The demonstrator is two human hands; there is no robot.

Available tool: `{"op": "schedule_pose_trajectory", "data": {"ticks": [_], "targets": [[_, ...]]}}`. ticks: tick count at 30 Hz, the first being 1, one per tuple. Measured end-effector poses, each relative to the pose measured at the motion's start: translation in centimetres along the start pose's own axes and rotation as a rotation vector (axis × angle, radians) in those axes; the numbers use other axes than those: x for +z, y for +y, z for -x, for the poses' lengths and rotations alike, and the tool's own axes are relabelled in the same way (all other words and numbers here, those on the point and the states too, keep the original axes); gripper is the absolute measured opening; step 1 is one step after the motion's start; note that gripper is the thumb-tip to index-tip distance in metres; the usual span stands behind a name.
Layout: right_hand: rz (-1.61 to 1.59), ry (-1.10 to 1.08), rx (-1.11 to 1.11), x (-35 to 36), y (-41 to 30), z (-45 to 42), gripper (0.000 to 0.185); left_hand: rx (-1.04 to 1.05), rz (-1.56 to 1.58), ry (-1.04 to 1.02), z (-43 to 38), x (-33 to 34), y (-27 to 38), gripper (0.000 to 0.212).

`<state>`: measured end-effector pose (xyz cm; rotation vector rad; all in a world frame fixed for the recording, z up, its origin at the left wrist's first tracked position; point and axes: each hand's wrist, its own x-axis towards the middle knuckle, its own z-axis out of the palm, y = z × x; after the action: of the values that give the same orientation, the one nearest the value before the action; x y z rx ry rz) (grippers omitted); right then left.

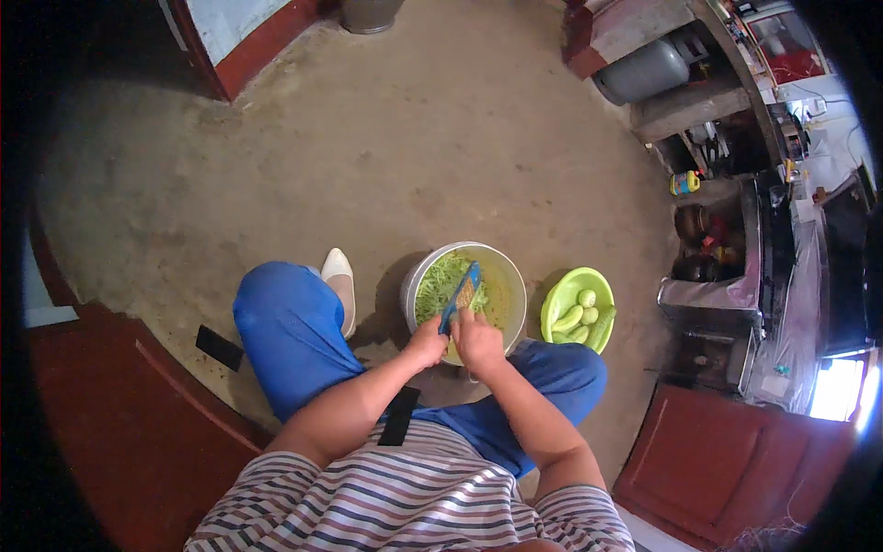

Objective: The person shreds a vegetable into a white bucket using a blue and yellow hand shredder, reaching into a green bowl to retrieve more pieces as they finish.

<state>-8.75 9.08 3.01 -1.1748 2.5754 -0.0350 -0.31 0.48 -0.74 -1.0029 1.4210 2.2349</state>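
A blue handheld grater slants over a deep metal pot on the floor between my knees. Its lower end is gripped by my left hand at the pot's near rim. My right hand presses with curled fingers against the lower part of the grating face. Whatever lies under those fingers is mostly hidden. Pale green vegetable shreds heap up on the pot's left side, below the grater.
Right of the pot, a lime-green plastic basin holds several pale green gourds or cucumbers. A concrete kitchen counter runs along the right, with a grey gas cylinder beneath. A dark bucket stands far off by the wall.
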Motion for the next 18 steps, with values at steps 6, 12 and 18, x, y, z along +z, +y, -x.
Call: {"op": "schedule_pose_trajectory", "data": {"ticks": [6, 12, 18], "targets": [[-0.041, 0.028, 0.384, 0.9, 6.6, -5.3, 0.033, 0.049, -0.141, -0.017, 1.0, 0.8, -1.6, 0.039], [-1.278, -0.008, 0.482, 2.1, 8.3, -2.2, 0.034, -0.155, 0.134, -0.04, 0.5, 0.2, -0.3, 0.022], [-0.66, 0.228, 0.213, 1.4, 2.8, 1.0, 0.035, -0.097, 0.22, -0.018, 0.7, 0.4, 0.2, 0.013]]}}
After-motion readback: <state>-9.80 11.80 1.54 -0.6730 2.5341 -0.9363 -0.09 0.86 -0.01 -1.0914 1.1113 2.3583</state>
